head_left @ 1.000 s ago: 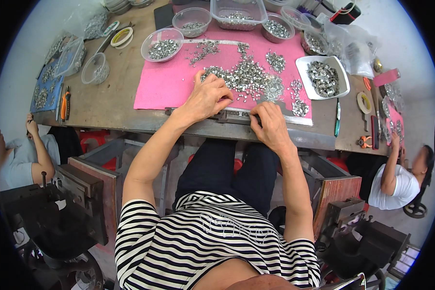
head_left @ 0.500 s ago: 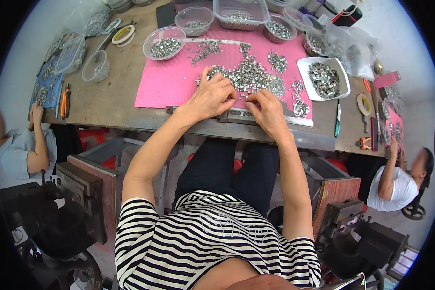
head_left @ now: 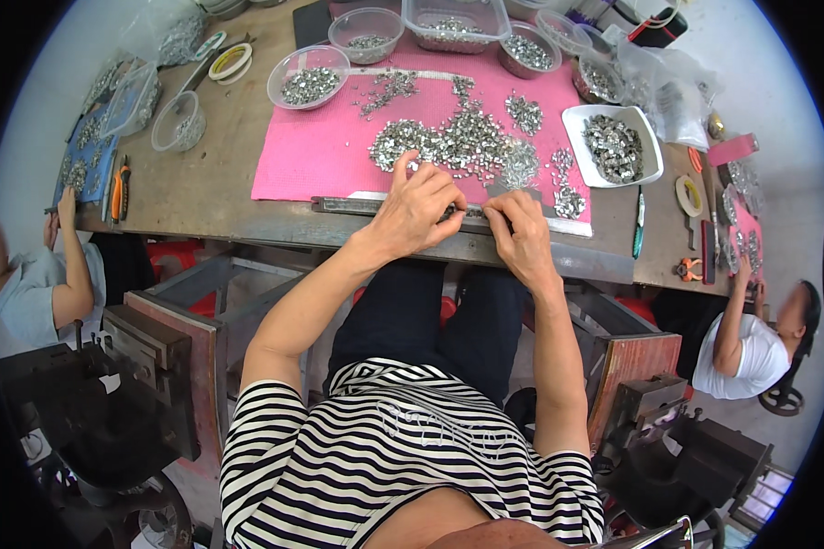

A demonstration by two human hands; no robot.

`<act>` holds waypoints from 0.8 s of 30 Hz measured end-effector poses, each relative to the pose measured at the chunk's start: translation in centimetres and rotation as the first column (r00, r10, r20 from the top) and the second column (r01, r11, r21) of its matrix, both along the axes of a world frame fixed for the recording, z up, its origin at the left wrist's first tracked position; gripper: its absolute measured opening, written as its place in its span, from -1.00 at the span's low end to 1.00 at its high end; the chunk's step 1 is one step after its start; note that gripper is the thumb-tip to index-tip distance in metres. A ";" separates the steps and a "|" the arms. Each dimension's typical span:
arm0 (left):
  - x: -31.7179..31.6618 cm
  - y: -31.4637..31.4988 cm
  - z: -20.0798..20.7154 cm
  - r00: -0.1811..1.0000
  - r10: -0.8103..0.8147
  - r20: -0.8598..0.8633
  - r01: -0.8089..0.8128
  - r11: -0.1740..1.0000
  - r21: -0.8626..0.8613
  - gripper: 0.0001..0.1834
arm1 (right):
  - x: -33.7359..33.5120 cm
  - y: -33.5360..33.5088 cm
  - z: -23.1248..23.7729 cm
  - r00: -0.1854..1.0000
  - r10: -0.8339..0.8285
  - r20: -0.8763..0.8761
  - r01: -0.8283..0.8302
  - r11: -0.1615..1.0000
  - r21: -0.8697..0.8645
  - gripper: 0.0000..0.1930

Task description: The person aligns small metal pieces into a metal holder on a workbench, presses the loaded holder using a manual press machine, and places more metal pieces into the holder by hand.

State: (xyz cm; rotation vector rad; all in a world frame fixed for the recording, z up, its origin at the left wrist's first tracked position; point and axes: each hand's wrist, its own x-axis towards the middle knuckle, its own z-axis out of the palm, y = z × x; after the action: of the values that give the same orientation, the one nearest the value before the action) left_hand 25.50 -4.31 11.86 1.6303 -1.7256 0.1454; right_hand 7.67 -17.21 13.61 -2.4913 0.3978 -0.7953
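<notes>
I am looking down at two hands working at the near edge of the pink mat (head_left: 320,165). The left hand (head_left: 417,206) is curling over a long thin metal strip (head_left: 348,205) that is lying along the mat's front edge, with its fingers bent and pressing down near the strip's middle. The right hand (head_left: 522,233) is sitting just beside it, with its fingertips pressed together in a pinch on something tiny; I cannot tell what, but I am guessing it is one of the small silver pieces. The big pile of silver pieces (head_left: 458,142) is lying on the mat just behind both hands.

I think the step in hand is setting little pieces onto the strip, one after another. The next move is calling for a slow, careful pinch, because the pieces are so small and shiny.

The counter (head_left: 201,183) is brown and worn. It is carrying clear bowls (head_left: 308,78) of more pieces, a white tray (head_left: 613,146), tape rolls and orange pliers (head_left: 117,190). Other people are sitting at the left and right ends, busy with their own hands.
</notes>
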 end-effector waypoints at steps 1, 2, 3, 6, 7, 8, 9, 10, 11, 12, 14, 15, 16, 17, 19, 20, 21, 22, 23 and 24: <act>-0.1 -0.1 -0.1 1.000 0.007 0.002 -0.007 1.000 -0.016 -0.82 | -0.1 0.1 -0.1 0.999 0.002 0.033 -0.001 1.000 -0.024 -0.94; -0.2 -0.2 -0.2 1.000 0.015 0.004 -0.015 0.999 -0.032 -0.81 | -0.1 0.2 -0.2 0.998 0.005 0.066 -0.001 0.999 -0.047 -0.93; -0.2 -0.2 -0.3 1.000 0.014 0.005 -0.014 0.999 -0.033 -0.81 | -0.1 0.3 -0.3 0.998 0.003 0.067 0.000 0.999 -0.048 -0.93; -0.4 -0.1 -0.3 1.000 0.022 0.016 -0.021 0.999 -0.032 -0.80 | -0.2 0.5 -0.6 0.996 -0.015 0.083 0.021 0.997 -0.072 -0.91; -0.3 0.0 -0.3 1.000 0.014 0.002 -0.014 1.000 -0.018 -0.81 | -0.2 0.5 -0.6 0.996 -0.015 0.087 0.021 0.997 -0.072 -0.90; -0.3 0.1 -0.3 1.000 0.007 -0.012 -0.007 1.000 -0.005 -0.82 | -0.2 0.5 -0.6 0.996 -0.014 0.090 0.021 0.997 -0.072 -0.89; -0.4 0.2 -0.2 1.000 0.007 -0.012 -0.007 1.000 -0.006 -0.82 | -0.3 0.5 -0.6 0.996 -0.014 0.089 0.021 0.997 -0.073 -0.89; -0.4 0.3 0.0 1.000 0.000 -0.026 0.000 1.000 -0.005 -0.82 | -0.3 0.3 -0.7 0.996 -0.011 0.085 0.015 0.999 -0.050 -0.89; -0.5 0.4 0.0 0.999 -0.006 -0.039 0.006 1.000 -0.004 -0.82 | -0.3 0.1 -0.7 0.997 -0.007 0.080 0.009 1.000 -0.027 -0.90; -0.4 0.5 0.0 0.999 -0.005 -0.039 0.005 1.000 -0.004 -0.82 | -0.2 -0.1 -0.7 0.997 -0.006 0.080 0.008 1.000 -0.027 -0.90; -0.4 0.6 -0.3 0.998 0.013 -0.066 -0.014 1.000 -0.022 -0.84 | 0.3 -0.8 -0.7 0.996 -0.069 0.053 0.070 0.997 -0.014 -0.92; -0.5 0.6 -0.4 0.998 0.012 -0.066 -0.013 1.000 -0.020 -0.84 | 0.7 -1.3 -1.1 0.994 -0.109 0.024 0.109 0.994 -0.017 -0.92; -0.7 0.6 -0.4 0.998 0.023 -0.066 -0.024 0.999 -0.021 -0.84 | 1.1 -1.6 -1.1 0.994 -0.110 0.024 0.110 0.994 -0.016 -0.92; -0.8 0.6 -0.4 0.997 0.034 -0.065 -0.036 0.999 -0.022 -0.85 | 1.6 -1.8 -1.0 0.991 -0.136 -0.012 0.136 0.991 -0.021 -0.92; -1.2 0.5 -0.3 0.998 0.037 -0.060 -0.039 0.999 -0.027 -0.86 | 2.3 -2.0 -1.1 0.986 -0.162 -0.048 0.161 0.987 -0.026 -0.92; -1.4 0.4 -0.2 0.998 0.040 -0.056 -0.042 0.999 -0.033 -0.87 | 2.6 -2.0 -1.3 0.985 -0.166 -0.046 0.163 0.985 -0.063 -0.92; -1.4 0.3 -0.3 0.998 0.039 -0.056 -0.041 0.999 -0.033 -0.87 | 2.7 -2.1 -1.4 0.985 -0.170 -0.044 0.165 0.981 -0.100 -0.92; -1.5 0.3 -0.3 0.998 0.049 -0.042 -0.050 0.998 -0.027 -0.87 | 2.7 -2.2 -1.4 0.984 -0.171 -0.045 0.166 0.981 -0.101 -0.92; -1.6 0.2 -0.4 0.998 0.058 -0.029 -0.058 0.998 -0.021 -0.87 | 2.7 -2.2 -1.4 0.986 -0.160 -0.036 0.156 0.983 -0.096 -0.92; -1.6 0.2 -0.4 0.998 0.055 -0.030 -0.056 0.998 -0.022 -0.87 | 2.7 -2.3 -1.3 0.988 -0.150 -0.026 0.147 0.985 -0.093 -0.93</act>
State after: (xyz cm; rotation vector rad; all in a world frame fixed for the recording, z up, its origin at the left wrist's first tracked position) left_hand 23.86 -4.15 11.50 1.6567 -1.6515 0.1657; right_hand 10.35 -19.50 12.27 -2.5850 0.5769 -0.8485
